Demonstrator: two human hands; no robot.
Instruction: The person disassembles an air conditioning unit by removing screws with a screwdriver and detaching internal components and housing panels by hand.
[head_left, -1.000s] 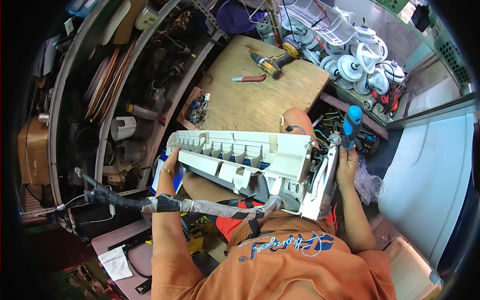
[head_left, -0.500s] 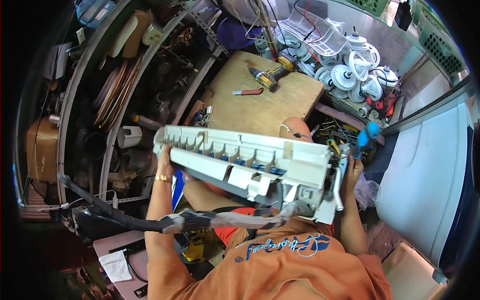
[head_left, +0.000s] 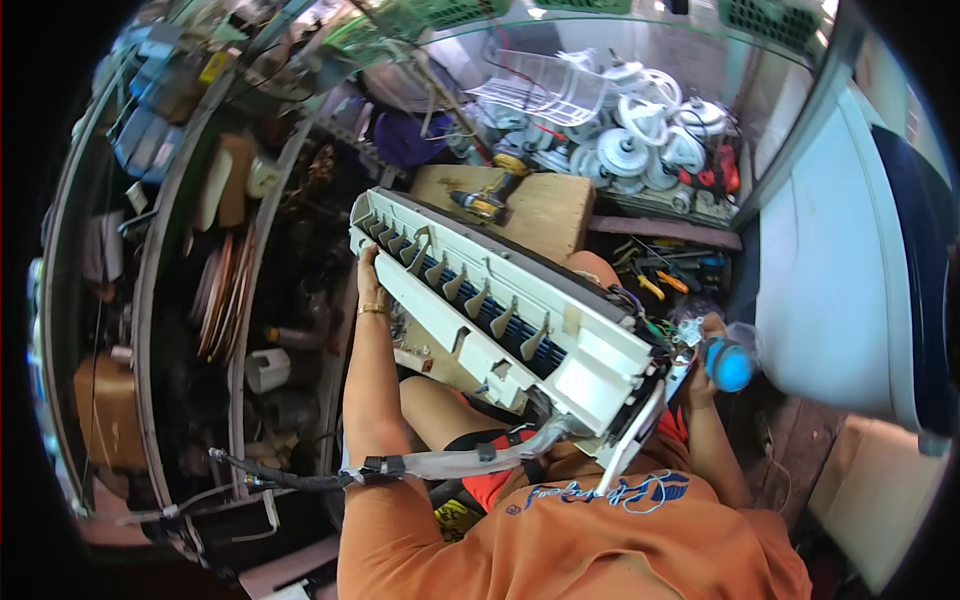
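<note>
Across my lap lies the white indoor unit of an air conditioner (head_left: 480,300), tilted, its left end farther away than its right. A row of upright vanes (head_left: 478,300) and a dark blue blower drum show in its slot. My left hand (head_left: 370,270) is closed around the far left end; its fingers are partly hidden behind the casing. At the right end, beside exposed wires (head_left: 655,328) and a small board, my right hand (head_left: 705,375) is wrapped around a blue-handled screwdriver (head_left: 728,364). The tool's tip cannot be seen. A taped pipe bundle (head_left: 480,458) runs leftward across my left arm.
Ahead, a wooden board (head_left: 555,215) carries a yellow-black cordless drill (head_left: 490,192). White motor parts (head_left: 625,150) are piled behind it. Hand tools (head_left: 665,275) lie in a tray at the right, near a large white panel (head_left: 830,270). Crowded shelves (head_left: 225,290) line the left.
The unit has turned, its left end now farther off and its right end nearer me. My right hand and the screwdriver have come lower, with the handle's end now facing me. The view has shifted.
</note>
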